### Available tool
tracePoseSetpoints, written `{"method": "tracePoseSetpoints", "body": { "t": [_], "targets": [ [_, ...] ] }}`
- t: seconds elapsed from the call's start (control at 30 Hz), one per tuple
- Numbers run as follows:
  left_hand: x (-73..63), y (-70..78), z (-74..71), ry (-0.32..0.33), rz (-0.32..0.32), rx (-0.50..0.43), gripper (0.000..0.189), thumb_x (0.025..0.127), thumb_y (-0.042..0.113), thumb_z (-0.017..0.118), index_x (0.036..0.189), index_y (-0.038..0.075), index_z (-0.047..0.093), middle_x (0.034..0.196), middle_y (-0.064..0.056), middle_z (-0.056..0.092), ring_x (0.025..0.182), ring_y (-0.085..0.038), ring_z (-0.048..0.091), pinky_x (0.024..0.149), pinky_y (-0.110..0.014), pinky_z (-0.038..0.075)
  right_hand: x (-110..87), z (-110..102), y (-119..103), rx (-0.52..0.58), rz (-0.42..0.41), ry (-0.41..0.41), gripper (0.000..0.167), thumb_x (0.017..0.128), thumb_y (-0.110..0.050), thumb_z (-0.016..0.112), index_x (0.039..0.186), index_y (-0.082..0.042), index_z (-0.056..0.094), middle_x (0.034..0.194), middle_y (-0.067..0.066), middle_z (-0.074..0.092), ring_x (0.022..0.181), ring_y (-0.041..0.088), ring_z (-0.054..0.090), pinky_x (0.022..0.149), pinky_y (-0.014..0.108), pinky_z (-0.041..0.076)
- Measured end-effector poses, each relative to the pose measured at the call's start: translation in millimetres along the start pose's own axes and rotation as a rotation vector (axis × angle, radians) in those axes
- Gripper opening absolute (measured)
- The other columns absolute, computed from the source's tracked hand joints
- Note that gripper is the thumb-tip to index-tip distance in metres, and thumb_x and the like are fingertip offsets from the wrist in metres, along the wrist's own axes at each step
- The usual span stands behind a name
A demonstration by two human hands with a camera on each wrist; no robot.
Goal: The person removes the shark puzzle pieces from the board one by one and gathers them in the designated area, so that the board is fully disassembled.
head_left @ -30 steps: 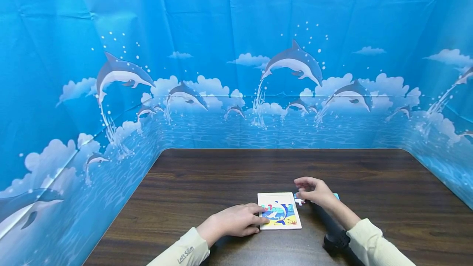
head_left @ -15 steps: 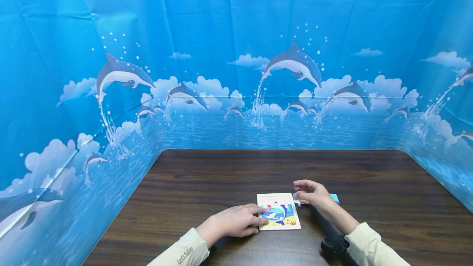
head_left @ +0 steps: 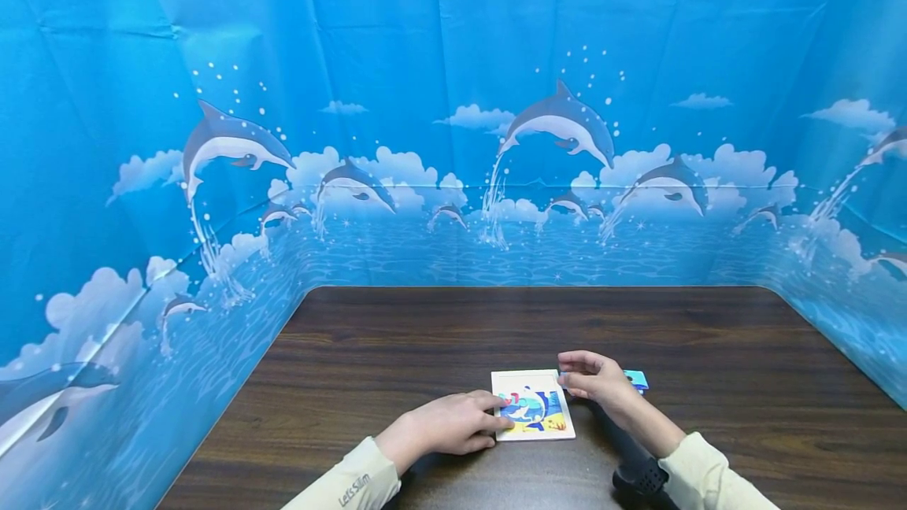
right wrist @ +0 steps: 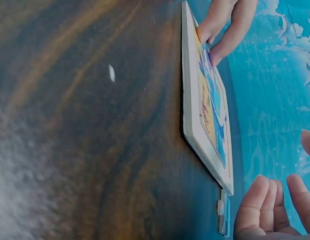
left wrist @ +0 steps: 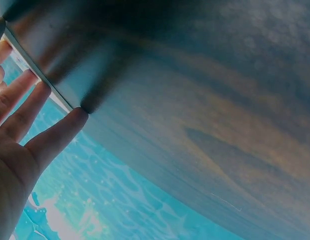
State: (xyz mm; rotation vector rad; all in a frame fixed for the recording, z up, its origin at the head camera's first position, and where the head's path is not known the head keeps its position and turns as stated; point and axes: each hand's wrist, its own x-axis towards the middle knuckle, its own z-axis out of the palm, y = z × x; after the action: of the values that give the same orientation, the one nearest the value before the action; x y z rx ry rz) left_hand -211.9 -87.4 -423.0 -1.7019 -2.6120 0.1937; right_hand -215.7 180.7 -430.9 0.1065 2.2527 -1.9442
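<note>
A jigsaw puzzle in a square white frame [head_left: 534,435] lies on the table, showing a dolphin over yellow sand. A bare pale strip runs along its far side. My left hand [head_left: 448,422] rests on the frame's left side, its fingertips on the picture. Just off the frame's far right corner, my right hand [head_left: 598,382] holds its thumb and fingers apart. In the right wrist view, a jigsaw piece [right wrist: 224,215] lies flat next to the frame's corner, near the right fingers [right wrist: 252,205]; whether they touch it I cannot tell.
Blue jigsaw pieces [head_left: 638,378] lie just right of my right hand, partly hidden by it. A black wrist device [head_left: 641,478] sits at my right cuff. Blue dolphin-print cloth [head_left: 453,258] walls in the dark wooden table [head_left: 397,337].
My right hand has shifted slightly left and nearer, towards the frame. It now covers the piece that showed under its fingers, and more blue shows on its right. The left hand stays put.
</note>
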Motion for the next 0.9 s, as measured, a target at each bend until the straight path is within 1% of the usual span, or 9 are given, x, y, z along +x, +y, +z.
{"method": "tracePoseSetpoints", "body": {
  "t": [0.23,0.37,0.63,0.8,0.9],
  "targets": [
    [-0.7,-0.7,0.8,0.002,0.003,-0.005,0.039,0.095,0.032,0.054,0.134,0.027,0.053,0.139,-0.002,0.051,0.127,-0.014,0.050,0.100,-0.026,0.044,-1.8,4,3,-0.019,0.020,0.001,0.049,0.082,-0.007,0.068,0.126,0.005,0.052,0.117,0.019,0.057,0.091,0.014,0.061,0.082,0.034,0.055],
    [-0.8,-0.4,-0.2,0.001,0.000,-0.010,0.039,0.094,0.032,0.055,0.133,0.028,0.053,0.139,-0.002,0.050,0.127,-0.013,0.049,0.101,-0.025,0.044,-3.1,6,4,-0.047,0.005,-0.003,0.048,0.080,-0.007,0.069,0.124,0.005,0.054,0.113,0.016,0.060,0.090,0.014,0.060,0.081,0.033,0.055],
    [-1.3,0.0,-0.9,0.007,0.002,-0.004,0.039,0.095,0.031,0.055,0.133,0.027,0.054,0.139,-0.003,0.051,0.127,-0.014,0.050,0.101,-0.025,0.044,-9.0,8,5,-0.145,-0.043,-0.037,0.047,0.079,-0.009,0.071,0.122,0.005,0.056,0.113,0.017,0.062,0.091,0.013,0.058,0.078,0.029,0.051],
    [-1.7,0.4,-1.8,-0.003,-0.001,-0.020,0.039,0.095,0.031,0.055,0.134,0.027,0.053,0.139,-0.002,0.051,0.127,-0.014,0.049,0.101,-0.025,0.044,-10.8,10,7,-0.187,-0.065,-0.055,0.046,0.078,-0.008,0.072,0.119,0.004,0.058,0.113,0.018,0.062,0.092,0.015,0.059,0.078,0.030,0.051],
    [-1.9,0.5,-2.1,-0.008,-0.003,-0.028,0.039,0.095,0.032,0.055,0.134,0.027,0.053,0.140,-0.002,0.050,0.127,-0.014,0.049,0.101,-0.025,0.044,-10.5,12,7,-0.203,-0.068,-0.052,0.044,0.077,-0.007,0.072,0.118,0.003,0.059,0.112,0.017,0.063,0.091,0.016,0.059,0.078,0.030,0.052]
  ]
}}
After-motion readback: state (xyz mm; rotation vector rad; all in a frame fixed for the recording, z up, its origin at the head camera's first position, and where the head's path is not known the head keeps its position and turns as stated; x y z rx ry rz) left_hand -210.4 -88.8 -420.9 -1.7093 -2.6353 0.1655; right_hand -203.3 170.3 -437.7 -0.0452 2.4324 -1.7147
